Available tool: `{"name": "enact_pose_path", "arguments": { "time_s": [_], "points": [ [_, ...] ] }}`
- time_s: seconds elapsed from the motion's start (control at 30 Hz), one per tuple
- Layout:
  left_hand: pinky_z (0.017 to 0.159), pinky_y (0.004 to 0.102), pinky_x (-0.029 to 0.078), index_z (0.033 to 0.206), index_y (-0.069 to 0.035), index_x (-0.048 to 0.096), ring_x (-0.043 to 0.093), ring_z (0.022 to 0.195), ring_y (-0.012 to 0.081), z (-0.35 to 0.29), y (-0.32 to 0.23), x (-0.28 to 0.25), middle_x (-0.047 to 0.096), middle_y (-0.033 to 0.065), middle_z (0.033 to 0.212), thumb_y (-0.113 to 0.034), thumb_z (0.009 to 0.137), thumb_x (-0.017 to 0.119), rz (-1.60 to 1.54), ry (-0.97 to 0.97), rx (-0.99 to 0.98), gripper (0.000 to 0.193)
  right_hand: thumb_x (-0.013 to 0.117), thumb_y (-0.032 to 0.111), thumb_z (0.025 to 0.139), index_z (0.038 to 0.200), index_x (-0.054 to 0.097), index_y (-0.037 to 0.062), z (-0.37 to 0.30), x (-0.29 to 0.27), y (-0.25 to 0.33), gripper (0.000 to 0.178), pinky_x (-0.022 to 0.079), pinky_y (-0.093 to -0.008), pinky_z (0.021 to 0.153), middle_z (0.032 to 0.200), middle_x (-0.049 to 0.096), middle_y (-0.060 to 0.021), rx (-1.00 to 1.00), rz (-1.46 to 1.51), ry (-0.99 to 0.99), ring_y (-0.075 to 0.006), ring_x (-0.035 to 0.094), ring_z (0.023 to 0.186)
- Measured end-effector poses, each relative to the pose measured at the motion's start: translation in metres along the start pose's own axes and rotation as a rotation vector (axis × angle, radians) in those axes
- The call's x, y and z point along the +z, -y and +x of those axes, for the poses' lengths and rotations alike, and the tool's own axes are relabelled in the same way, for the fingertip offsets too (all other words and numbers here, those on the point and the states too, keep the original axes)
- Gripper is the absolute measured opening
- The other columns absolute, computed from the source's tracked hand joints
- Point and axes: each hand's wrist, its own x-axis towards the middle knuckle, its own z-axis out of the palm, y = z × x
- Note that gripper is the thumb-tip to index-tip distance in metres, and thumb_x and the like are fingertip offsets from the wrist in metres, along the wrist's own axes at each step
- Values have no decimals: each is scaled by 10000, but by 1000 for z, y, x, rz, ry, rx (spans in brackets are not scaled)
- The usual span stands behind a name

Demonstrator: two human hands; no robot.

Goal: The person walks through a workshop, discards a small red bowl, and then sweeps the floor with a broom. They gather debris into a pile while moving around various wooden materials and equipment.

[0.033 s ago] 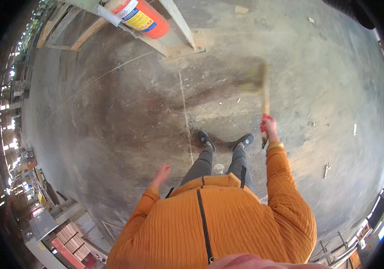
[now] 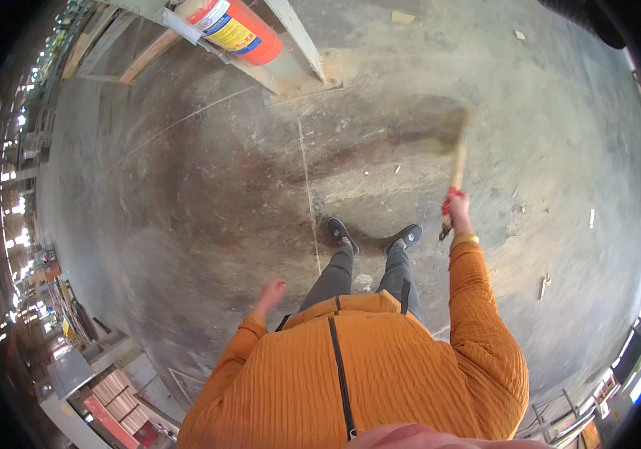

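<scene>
Out to the right at arm's length, my right hand is closed round the red grip of a hand broom. Its pale wooden handle points away from me over the floor, and a dark end hangs below my fist. Motion smears the yellowish-brown head, so I cannot tell whether it touches the floor. My left hand hangs by my left side, its fingers curled in, with nothing visible in them.
I stand on a stained concrete floor. At the far left, a red fire extinguisher hangs by a post frame. Small scraps lie about, among them a pale piece at right. Stacked boards are at lower left.
My right hand and the broom have swung a little to the right, and the handle now tilts more that way. My left hand has hardly moved.
</scene>
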Motion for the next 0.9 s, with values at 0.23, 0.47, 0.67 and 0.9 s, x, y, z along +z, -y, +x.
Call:
{"name": "enact_pose_path", "arguments": {
  "time_s": [0.23,0.47,0.67,0.9],
  "points": [
    [683,368,443,959,-67,576,575,783,270,13,-13,41,606,131,848,-249,799,466,245,103,315,267,513,40,732,1144,244,120,-108,-19,-19,498,420,-259,380,679,483,-80,13,276,363,-150,471,444],
    [766,358,440,1006,-28,545,564,915,274,53,-78,-35,591,157,975,-232,829,472,185,-213,502,280,535,-2,695,1259,326,105,-213,73,-57,610,429,-270,394,777,536,-104,421,219,1036,-156,511,526],
    [784,359,433,1024,-40,543,563,923,278,42,-104,-38,593,134,995,-233,840,463,331,-131,546,278,550,-17,692,1120,469,14,-189,97,-122,436,419,-295,373,710,566,-102,236,-116,1058,-161,526,475],
    [732,375,420,943,-20,536,546,853,310,7,-50,-4,584,149,948,-191,814,409,667,180,155,248,519,3,684,948,510,-22,-59,-102,-97,266,432,-307,344,589,550,-111,223,-31,446,-183,515,404]
  ]
}}
